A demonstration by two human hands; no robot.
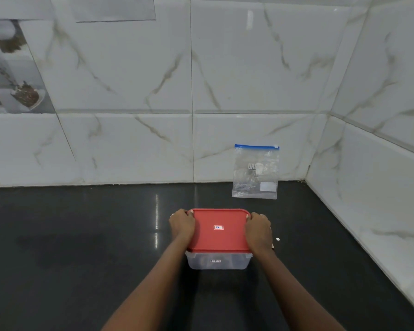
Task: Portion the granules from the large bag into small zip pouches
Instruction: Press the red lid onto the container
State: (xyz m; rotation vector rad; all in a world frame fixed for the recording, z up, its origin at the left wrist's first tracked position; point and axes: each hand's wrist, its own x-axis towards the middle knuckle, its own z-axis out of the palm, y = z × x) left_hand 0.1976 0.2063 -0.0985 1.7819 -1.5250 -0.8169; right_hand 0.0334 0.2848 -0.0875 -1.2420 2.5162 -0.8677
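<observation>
A clear plastic container (216, 262) with a red lid (219, 237) sits on the black counter, in the middle of the view. My left hand (182, 224) grips the lid's left edge, fingers curled over the far left corner. My right hand (258, 229) grips the right edge the same way. A clear zip pouch with a blue zip strip (255, 173) leans upright against the back wall, behind and to the right of the container. It looks empty. No large bag of granules is in view.
The black counter (81, 247) runs left and toward me. White marble-look tiled walls (129, 91) close the back and right sides, forming a corner at the far right. A tiny white speck (277, 239) lies on the counter right of my right hand.
</observation>
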